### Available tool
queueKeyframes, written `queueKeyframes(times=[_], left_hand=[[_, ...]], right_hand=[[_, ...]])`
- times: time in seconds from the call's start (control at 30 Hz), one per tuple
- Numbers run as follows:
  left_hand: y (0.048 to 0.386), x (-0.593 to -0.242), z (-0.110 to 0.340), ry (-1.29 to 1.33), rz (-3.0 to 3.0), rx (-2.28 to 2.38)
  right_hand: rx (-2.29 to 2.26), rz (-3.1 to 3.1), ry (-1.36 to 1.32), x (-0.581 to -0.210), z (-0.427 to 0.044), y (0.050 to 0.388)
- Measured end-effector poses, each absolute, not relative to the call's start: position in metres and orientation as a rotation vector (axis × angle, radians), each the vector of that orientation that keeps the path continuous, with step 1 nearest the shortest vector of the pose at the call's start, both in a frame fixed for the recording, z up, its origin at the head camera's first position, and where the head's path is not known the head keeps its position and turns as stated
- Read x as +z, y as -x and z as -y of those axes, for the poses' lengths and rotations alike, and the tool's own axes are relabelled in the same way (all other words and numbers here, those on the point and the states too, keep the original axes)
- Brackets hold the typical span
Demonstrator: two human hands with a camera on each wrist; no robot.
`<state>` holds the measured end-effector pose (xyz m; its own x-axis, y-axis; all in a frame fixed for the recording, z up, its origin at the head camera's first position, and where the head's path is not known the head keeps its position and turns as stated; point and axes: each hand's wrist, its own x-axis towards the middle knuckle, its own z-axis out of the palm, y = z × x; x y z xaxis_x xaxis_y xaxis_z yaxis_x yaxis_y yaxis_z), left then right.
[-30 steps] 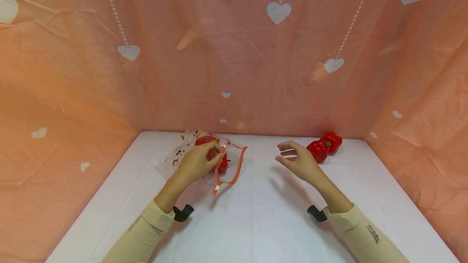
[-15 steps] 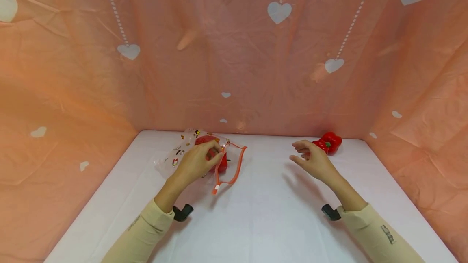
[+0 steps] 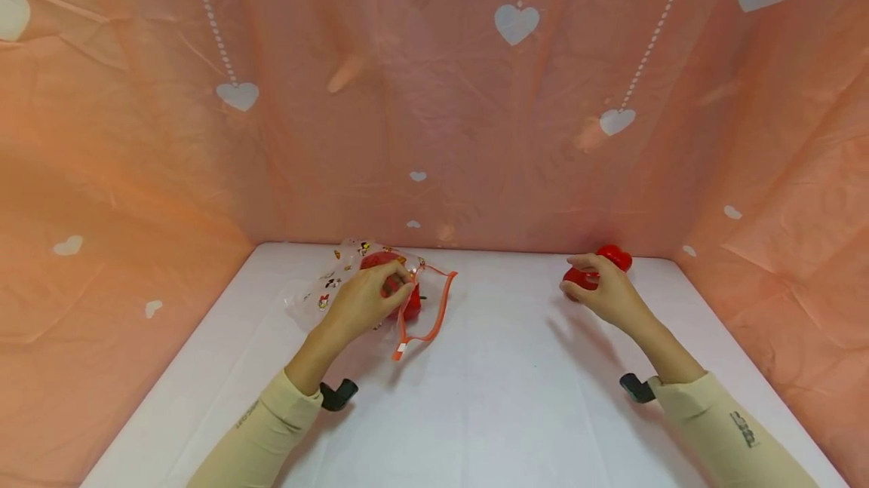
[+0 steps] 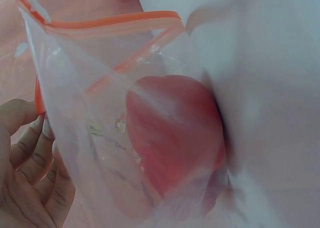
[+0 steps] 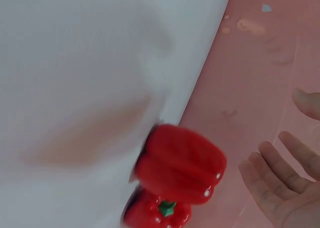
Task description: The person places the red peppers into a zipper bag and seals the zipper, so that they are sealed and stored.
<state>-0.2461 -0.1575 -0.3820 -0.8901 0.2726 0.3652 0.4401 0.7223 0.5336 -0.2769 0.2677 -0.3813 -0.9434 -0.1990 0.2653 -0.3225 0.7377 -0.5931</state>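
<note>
My left hand (image 3: 363, 303) pinches the orange zip rim (image 3: 444, 305) of a clear zip bag printed with cartoon figures (image 3: 330, 283). The bag's mouth gapes toward the right. Through the film a red bell pepper (image 4: 175, 133) shows, lying low inside. My right hand (image 3: 614, 298) hovers over the far right of the table, thumb and fingers spread apart, holding nothing. Just beyond it in the head view lies one red bell pepper (image 3: 574, 278), partly hidden by the hand. Another red bell pepper, with a green stem (image 5: 167, 208), touches it in the right wrist view.
White cloth covers the table (image 3: 462, 397). A pinkish-orange curtain with white hearts (image 3: 441, 133) closes off the back and both sides. Dark wrist-camera mounts (image 3: 338, 395) sit at the sleeve cuffs.
My right hand has moved rightward, from left of the two peppers to in front of the nearer one. The left hand and the bag have stayed in place.
</note>
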Motion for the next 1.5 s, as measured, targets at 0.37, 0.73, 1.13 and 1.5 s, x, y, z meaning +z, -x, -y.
queueKeyframes(times=[0.37, 0.73, 1.13, 1.5], left_hand=[[0.246, -0.381, 0.157, 0.554, 2.670, -0.926], [0.245, -0.380, 0.157, 0.570, 2.658, -0.922], [0.246, -0.382, 0.157, 0.576, 2.654, -0.915], [0.246, -0.382, 0.157, 0.581, 2.653, -0.920]], right_hand=[[0.918, 2.815, -0.332, -0.379, -0.285, 0.290], [0.899, 2.880, -0.252, -0.384, -0.297, 0.303], [0.953, 2.931, -0.209, -0.392, -0.303, 0.309], [0.966, 2.952, -0.175, -0.397, -0.306, 0.313]])
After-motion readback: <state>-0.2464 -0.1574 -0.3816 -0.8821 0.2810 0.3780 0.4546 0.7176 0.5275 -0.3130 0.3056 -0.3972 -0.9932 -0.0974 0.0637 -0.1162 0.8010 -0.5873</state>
